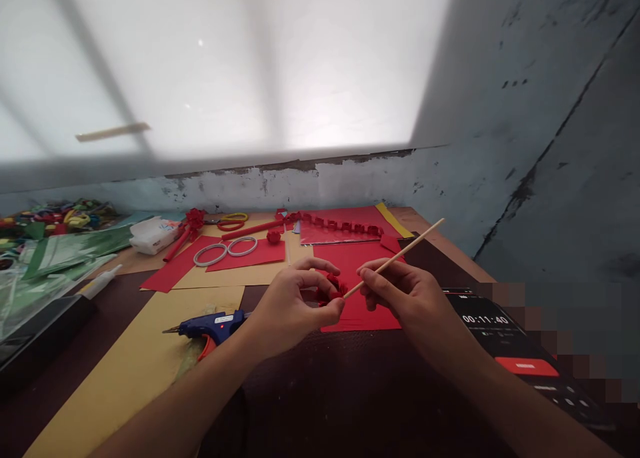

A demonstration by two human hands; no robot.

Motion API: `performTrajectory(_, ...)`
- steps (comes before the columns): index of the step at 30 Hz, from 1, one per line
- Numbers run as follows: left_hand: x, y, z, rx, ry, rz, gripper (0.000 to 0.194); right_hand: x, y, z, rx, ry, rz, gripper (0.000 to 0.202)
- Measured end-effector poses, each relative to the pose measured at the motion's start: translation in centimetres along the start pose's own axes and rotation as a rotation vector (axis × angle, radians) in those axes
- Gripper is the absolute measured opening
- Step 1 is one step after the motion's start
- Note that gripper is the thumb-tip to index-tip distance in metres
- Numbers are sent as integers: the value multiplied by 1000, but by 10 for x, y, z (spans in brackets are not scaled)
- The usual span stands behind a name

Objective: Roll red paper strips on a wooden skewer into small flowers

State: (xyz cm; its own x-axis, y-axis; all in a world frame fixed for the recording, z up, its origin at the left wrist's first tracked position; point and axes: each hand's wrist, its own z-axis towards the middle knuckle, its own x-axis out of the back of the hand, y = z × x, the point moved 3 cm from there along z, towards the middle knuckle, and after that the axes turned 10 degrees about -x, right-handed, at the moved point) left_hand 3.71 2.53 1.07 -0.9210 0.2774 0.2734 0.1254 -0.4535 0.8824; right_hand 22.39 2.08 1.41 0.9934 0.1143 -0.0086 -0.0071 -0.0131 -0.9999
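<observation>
Between the thumb and fingers of my left hand is a small red paper flower, partly hidden by those fingers. My right hand pinches a thin wooden stick that slants up to the right. Its lower tip meets the flower near my left thumb; whether it is inside a petal I cannot tell. Under both hands lies a sheet of red paper. A blue hot glue gun with an orange trigger rests left of my left wrist.
A phone showing a timer lies at the right. Further back are two silver rings, scissors, a finished red flower, a curled red strip and a white box. Colourful scraps pile up far left.
</observation>
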Motion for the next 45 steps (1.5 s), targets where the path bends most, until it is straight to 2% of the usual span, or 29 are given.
performTrajectory(8, -1, 5, 0, -46, -18, -11, 2, 0, 5, 2, -5, -14, 71, 28)
performTrajectory(21, -1, 9, 0, -44, -54, -1, 9, -3, -3, -1, 33, -29, 60, 20)
performTrajectory(28, 0, 7, 1, -36, -22, -59, 6, -3, -5, -4, 75, -25, 18, 19)
performTrajectory(40, 2, 7, 1, -14, 34, -70, 7, -2, -1, -1, 0, -24, 8, 28)
performTrajectory(45, 3, 6, 2, -15, 48, -93, 10, -4, -4, -3, -6, -61, -55, 30)
